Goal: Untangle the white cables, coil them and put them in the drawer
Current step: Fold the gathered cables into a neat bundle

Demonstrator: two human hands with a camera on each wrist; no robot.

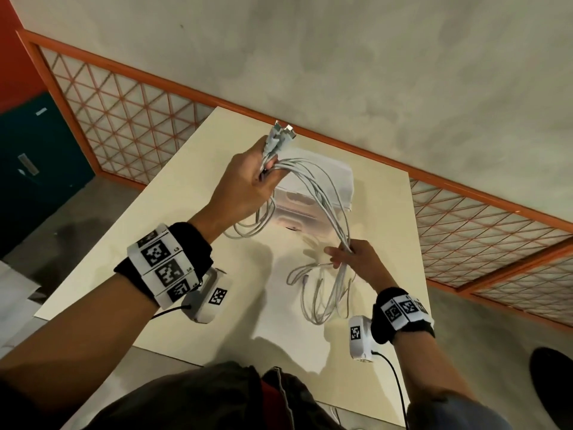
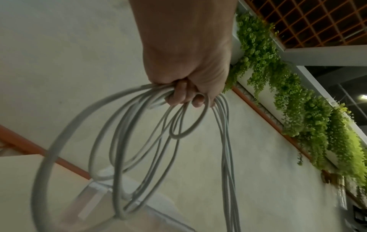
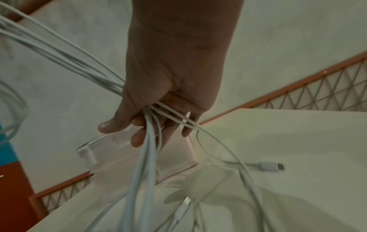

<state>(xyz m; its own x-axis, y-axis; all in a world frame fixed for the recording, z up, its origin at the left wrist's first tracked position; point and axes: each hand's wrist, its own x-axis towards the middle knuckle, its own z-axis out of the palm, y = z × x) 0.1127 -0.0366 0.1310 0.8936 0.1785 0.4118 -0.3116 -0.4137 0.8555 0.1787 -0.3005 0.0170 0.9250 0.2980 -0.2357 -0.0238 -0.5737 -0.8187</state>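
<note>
No words or numbers can be read; the wristbands (image 1: 164, 265) carry only black-and-white square code markers, their small print too tiny.

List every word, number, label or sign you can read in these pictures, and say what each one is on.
No readable words or numbers.
Wrist bands: black-and-white square code markers; tiny characters beside them, too small to read.
Wrist cameras: one code marker each, no text.
Teal cabinet: two small labels, too blurred to read.
White cables and drawer unit: no print visible.

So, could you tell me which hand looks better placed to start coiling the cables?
Probably the right hand: it grips the white cables mid-length, with loose ends hanging to the table. The left hand anchors the gathered plugs.
</note>
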